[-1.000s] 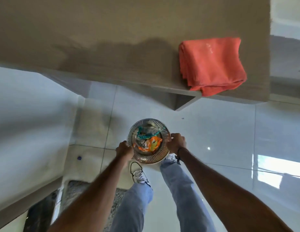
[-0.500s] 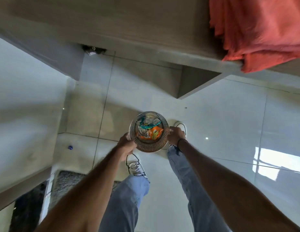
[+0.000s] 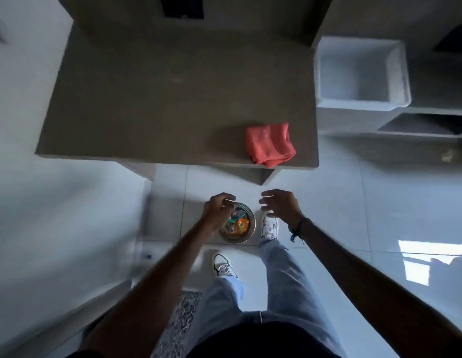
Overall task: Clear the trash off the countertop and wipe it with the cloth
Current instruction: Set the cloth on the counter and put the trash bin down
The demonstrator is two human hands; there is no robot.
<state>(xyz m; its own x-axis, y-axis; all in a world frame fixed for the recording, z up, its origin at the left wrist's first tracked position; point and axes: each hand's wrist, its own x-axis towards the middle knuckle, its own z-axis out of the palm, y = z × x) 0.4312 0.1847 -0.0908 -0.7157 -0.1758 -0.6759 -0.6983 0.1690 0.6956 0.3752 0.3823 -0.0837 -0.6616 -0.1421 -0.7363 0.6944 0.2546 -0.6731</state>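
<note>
A small round metal bin point(image 3: 246, 229) stands on the white tiled floor by my feet, with orange, teal and clear wrappers point(image 3: 239, 224) inside. My left hand point(image 3: 217, 210) hovers over the bin's left rim with fingers loosely curled, holding nothing. My right hand point(image 3: 279, 205) is apart from the bin on its right, fingers spread and empty. An orange-red folded cloth point(image 3: 269, 144) lies on the brown countertop point(image 3: 152, 99), near its front right corner, slightly over the edge. No trash shows on the counter surface.
A white square basin point(image 3: 359, 73) sits right of the counter, with open shelves point(image 3: 421, 125) beyond. A white wall point(image 3: 57, 228) runs along the left. A speckled mat point(image 3: 182, 321) lies under me. My white shoes point(image 3: 269, 227) stand beside the bin.
Both hands have let go of the bin, which now rests on the floor. My view has risen and tipped back, so the whole countertop and cloth are in sight.
</note>
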